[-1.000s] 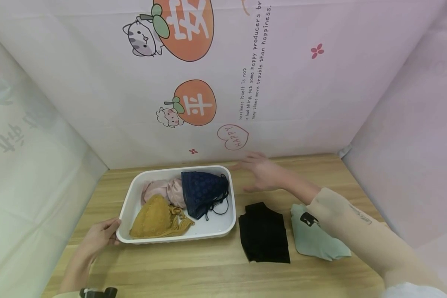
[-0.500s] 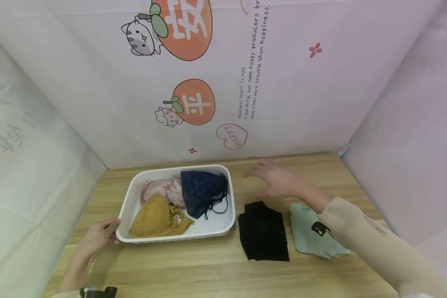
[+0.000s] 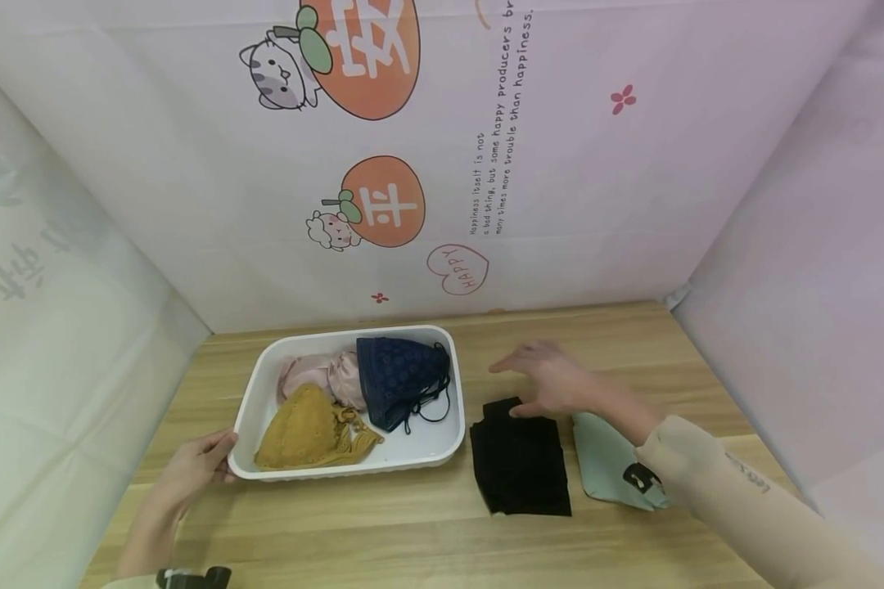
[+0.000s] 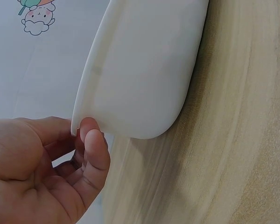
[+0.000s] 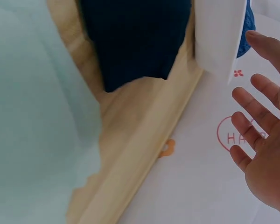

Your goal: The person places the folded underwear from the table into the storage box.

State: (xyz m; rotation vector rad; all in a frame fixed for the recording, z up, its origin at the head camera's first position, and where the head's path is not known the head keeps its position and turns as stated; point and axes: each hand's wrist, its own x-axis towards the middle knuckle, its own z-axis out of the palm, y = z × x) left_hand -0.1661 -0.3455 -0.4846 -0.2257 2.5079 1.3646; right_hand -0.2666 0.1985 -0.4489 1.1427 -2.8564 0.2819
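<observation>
My left hand (image 3: 195, 466) grips the near left corner of a white plastic tray (image 3: 354, 469), its thumb and fingers pinching the rim (image 4: 91, 70) in the left wrist view. Inside the tray lie a mustard-yellow bra (image 3: 302, 429), a pale pink satin garment (image 3: 346, 380) and a navy lace garment (image 3: 398, 376) with thin black straps. My right hand (image 3: 552, 380) hovers above the far edge of a folded black garment (image 3: 521, 466), holding nothing. Its fingers (image 5: 252, 105) are spread and relaxed in the right wrist view.
A folded mint-green garment (image 3: 607, 462) with a black patch lies right of the black one, partly hidden under my right forearm. The wooden table (image 3: 354, 532) meets a printed cloth backdrop (image 3: 560, 204) at its back, with cloth walls on both sides.
My right hand has moved away from the tray's right end, rightward and nearer, to over the black garment. The left hand and the tray have stayed put.
</observation>
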